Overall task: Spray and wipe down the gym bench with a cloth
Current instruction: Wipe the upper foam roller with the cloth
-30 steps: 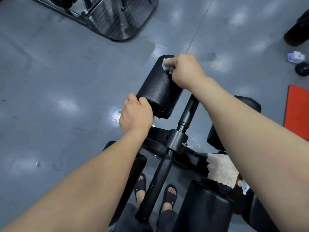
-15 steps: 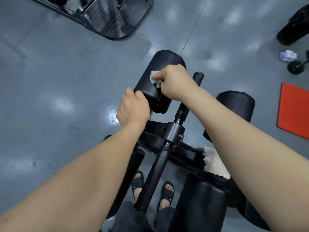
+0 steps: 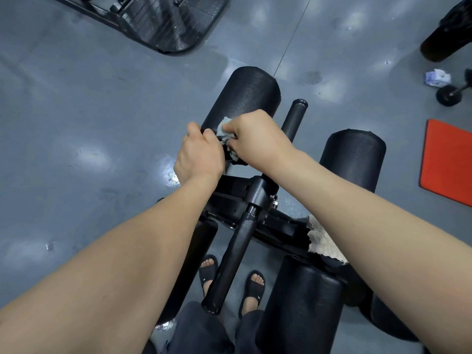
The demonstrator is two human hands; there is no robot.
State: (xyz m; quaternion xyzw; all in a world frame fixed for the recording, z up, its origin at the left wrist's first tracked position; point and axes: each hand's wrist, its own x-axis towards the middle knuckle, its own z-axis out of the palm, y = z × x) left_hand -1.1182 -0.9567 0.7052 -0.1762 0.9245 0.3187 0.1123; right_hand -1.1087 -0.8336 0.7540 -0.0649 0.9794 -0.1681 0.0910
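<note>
A black foam roller pad [image 3: 242, 94] of the gym bench sticks out over the grey floor. My left hand [image 3: 199, 154] grips its near end. My right hand [image 3: 255, 137] pinches a small grey cloth [image 3: 222, 129] and presses it on the pad right beside my left hand. A black metal post [image 3: 295, 116] runs between this pad and a second roller pad [image 3: 355, 159] at the right. A third roller pad [image 3: 301, 302] lies near the bottom. No spray bottle shows.
A torn beige cloth [image 3: 319, 241] lies on the bench frame under my right forearm. A black machine footplate [image 3: 163, 24] is at the top left. A red mat [image 3: 447, 159], a crumpled wipe [image 3: 437, 78] and a small dumbbell [image 3: 450, 94] lie at the right. My sandalled feet [image 3: 231, 274] stand below.
My right hand has drawn the cloth along the roller pad from its far end to its near end, up to my left hand. My left hand stays on the pad.
</note>
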